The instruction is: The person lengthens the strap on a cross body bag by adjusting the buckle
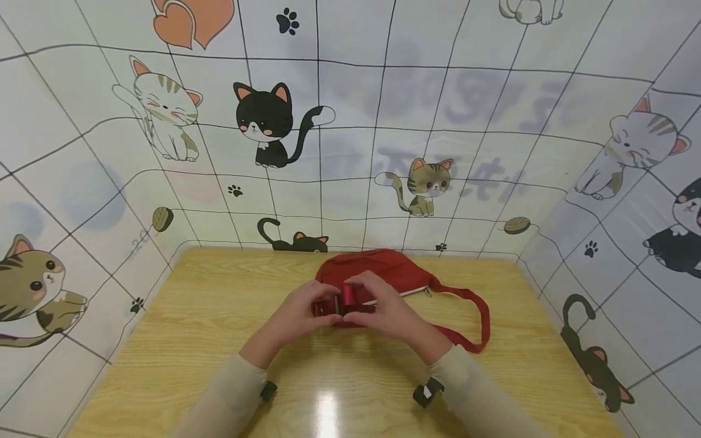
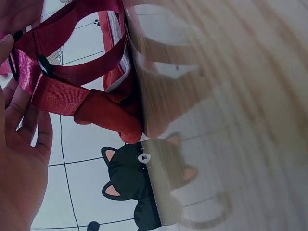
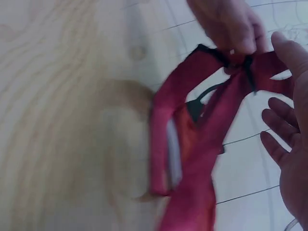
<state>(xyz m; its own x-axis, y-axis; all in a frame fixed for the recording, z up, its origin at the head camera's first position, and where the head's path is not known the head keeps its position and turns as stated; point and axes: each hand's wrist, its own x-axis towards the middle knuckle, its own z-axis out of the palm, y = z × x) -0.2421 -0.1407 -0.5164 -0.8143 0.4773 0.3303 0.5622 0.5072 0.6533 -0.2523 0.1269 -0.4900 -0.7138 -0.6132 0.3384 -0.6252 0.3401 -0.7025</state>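
Observation:
A red waist bag (image 1: 378,267) lies on the table, its white-edged zipper (image 1: 413,291) facing the front. Before it, both hands are at its red strap (image 1: 349,295), which carries a dark slider buckle (image 1: 338,303). My left hand (image 1: 301,313) pinches the strap beside the buckle. On the other side, my right hand (image 1: 383,307) holds a raised fold of strap between thumb and fingers. In the left wrist view the strap (image 2: 62,96) runs across the left fingers. The right wrist view shows the strap (image 3: 192,163) hanging in long bands, somewhat blurred.
The wooden table (image 1: 219,286) meets walls covered in a cat-print grid sheet (image 1: 350,140) at the back and sides. A loop of the bag's strap (image 1: 484,316) spreads to the right. Small black devices (image 1: 427,392) sit at both wrists.

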